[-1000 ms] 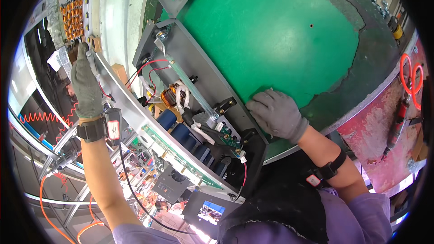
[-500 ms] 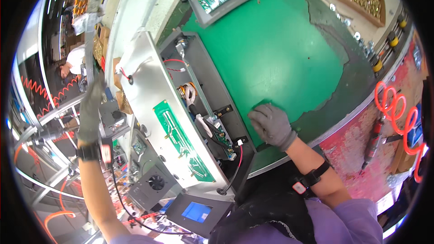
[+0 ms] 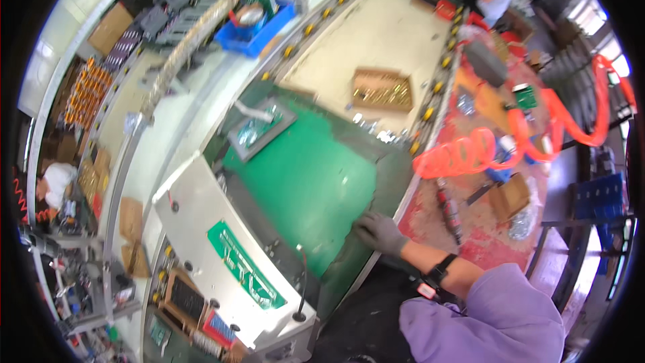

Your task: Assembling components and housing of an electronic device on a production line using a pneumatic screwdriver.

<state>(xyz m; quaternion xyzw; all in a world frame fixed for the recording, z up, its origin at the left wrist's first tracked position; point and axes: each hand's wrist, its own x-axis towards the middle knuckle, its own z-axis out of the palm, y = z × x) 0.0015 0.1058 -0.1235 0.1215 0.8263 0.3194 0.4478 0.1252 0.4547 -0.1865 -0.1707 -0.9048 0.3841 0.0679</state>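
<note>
Across the middle of the bench there's one big smooth green work mat (image 3: 309,188), with a wide stretch of green between the grey frame up top and the hand down low. Its right side ends in a ragged dark border just short of the bench edge. Next biggest is one long silver metal panel (image 3: 198,195) to the left, tilted along the mat; its right edge faces that green stretch. One bright orange coiled hose (image 3: 463,151) loops off to the right, past the bench edge. Then one flat grey rectangular frame (image 3: 270,140) at the mat's far left corner, well apart from the hand. One open brown cardboard box (image 3: 386,107) sits beyond the mat, and one narrow green circuit board (image 3: 245,265) lies on the panel. One grey-gloved right hand (image 3: 381,232) rests near the mat's lower right edge, fingers bunched and a bit curled; can't tell if they're pinching anything. Can't tell the left hand's grip either, it's out of shot. Smallest: brass-coloured bits (image 3: 386,91) in the box, too blurry to count.
</note>
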